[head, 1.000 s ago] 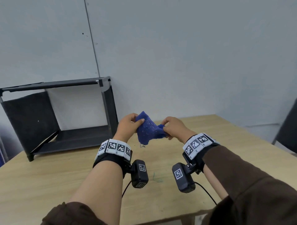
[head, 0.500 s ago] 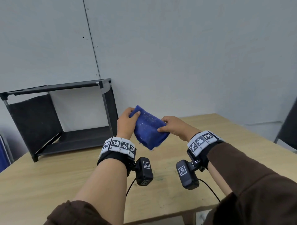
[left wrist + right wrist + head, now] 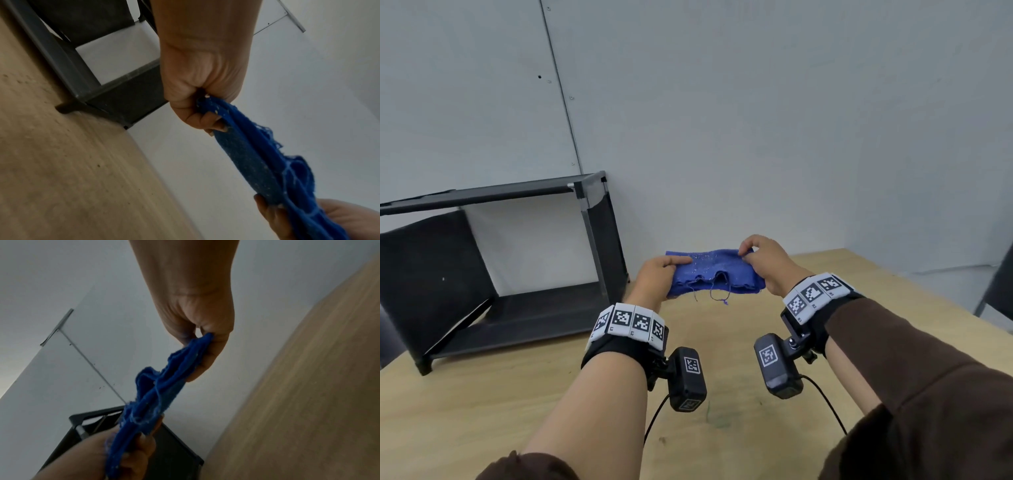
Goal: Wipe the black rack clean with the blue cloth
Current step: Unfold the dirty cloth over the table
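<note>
Stretched flat between both hands, frayed blue knit cloth (image 3: 714, 272): left hand (image 3: 655, 275) pinching one end, right hand (image 3: 767, 262) curled onto the other, above the wooden table (image 3: 482, 404).

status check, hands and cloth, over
Left hand and right hand both pinch blue cloth, stretched above table. Black rack untouched. Path clear.

Black rack (image 3: 524, 274) on wooden table (image 3: 482, 411)
</note>
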A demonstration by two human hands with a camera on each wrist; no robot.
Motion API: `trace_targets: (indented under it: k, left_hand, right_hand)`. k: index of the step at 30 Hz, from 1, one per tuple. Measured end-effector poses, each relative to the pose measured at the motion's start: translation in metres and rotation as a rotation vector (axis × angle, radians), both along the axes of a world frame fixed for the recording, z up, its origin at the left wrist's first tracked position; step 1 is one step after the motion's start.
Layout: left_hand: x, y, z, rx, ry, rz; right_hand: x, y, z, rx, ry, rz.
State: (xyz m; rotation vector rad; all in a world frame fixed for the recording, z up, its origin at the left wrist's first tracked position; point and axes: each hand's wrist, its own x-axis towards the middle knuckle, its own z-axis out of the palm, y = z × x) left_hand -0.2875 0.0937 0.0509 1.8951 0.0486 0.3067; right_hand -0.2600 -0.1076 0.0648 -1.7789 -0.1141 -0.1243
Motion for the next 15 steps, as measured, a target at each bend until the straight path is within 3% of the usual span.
trace_targets:
  k: [6, 11, 15]
  left_hand:
    - [0.045, -0.008, 0.002, -0.116, 0.133, -0.062]
    - [0.094, -0.012, -0.002, -0.147, 0.188, -0.14]
    - [0.13, -0.012, -0.017, -0.235, 0.213, -0.188]
  right_hand:
    - [0.041, -0.003, 0.011, 0.188, 0.191, 0.103]
    - [0.096, -0.009, 0.009, 0.129, 0.204, 0.093]
    - [0.142, -0.013, -0.003, 0.037, 0.177, -0.041]
